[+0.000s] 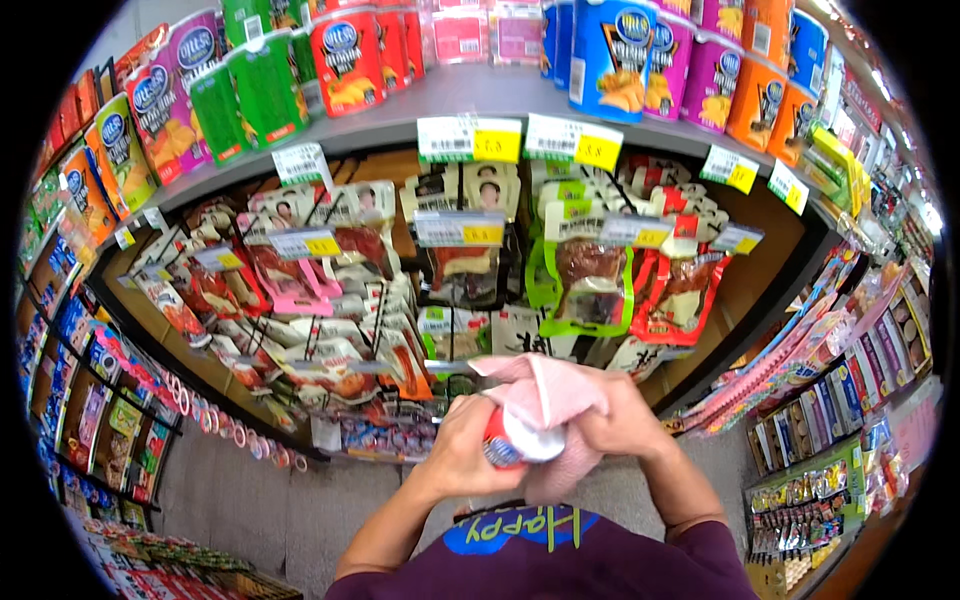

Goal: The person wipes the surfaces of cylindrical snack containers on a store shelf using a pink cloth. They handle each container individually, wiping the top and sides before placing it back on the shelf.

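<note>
Red canister (pixel 501 445), white end showing, is held in the air on the wearer's side of the grey shelf (pixel 500 92). From my remote view, the left hand (pixel 458 455) has its fingers curled round the canister's side; the right hand (pixel 618 418) has its fingers closed on a pink cloth (pixel 555 390) bunched against it. I'd guess light, fairly stiff wall, smooth enough to slip, contents maybe crushable; I'd hold mid-body, squeezing gently. Cloth looks soft, limp; I'd take a gathered fold. Can't tell if the white end is lid or base.

Labels: canister has a blue patch on red, print partly hidden. On the grey shelf, colourful canisters (pixel 347 62) carry blue oval logos and food pictures; along its front edge, white-and-yellow price tags (pixel 468 140); below it, hanging packets (pixel 590 280) with printed fronts.
</note>
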